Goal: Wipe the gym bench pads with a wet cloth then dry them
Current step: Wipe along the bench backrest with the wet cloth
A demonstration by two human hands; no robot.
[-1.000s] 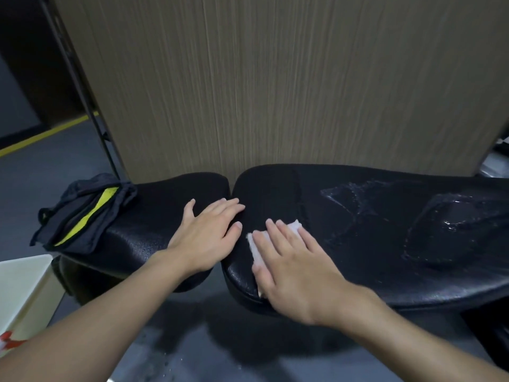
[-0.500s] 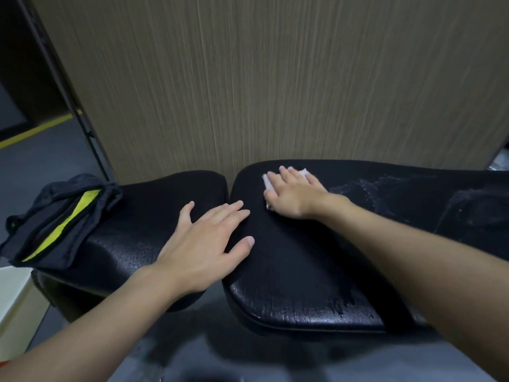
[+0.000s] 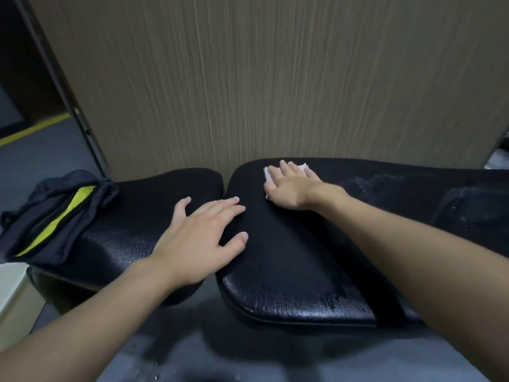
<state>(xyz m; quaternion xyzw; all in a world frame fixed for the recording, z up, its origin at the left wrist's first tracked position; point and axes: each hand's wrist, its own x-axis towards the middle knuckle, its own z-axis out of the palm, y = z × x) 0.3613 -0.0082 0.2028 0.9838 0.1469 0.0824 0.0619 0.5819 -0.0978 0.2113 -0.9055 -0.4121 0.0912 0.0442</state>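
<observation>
My right hand presses flat, fingers spread, on the white cloth, pinning it to the far edge of the long pad rather than clenching it. My left hand lies released, palm down, bridging the gap to the seat pad. I judge the cloth limp, light and soggy, sliding easily on slick vinyl; best bunched under the palm. A dark garment rests at the seat's left end.

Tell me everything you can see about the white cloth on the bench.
The white cloth is small and crumpled, mostly hidden under the right hand, which presses it flat. Only its edges peek out past the fingers. It lies at the far edge of the larger black pad, close to the wall. Whether it is wet cannot be told.
</observation>
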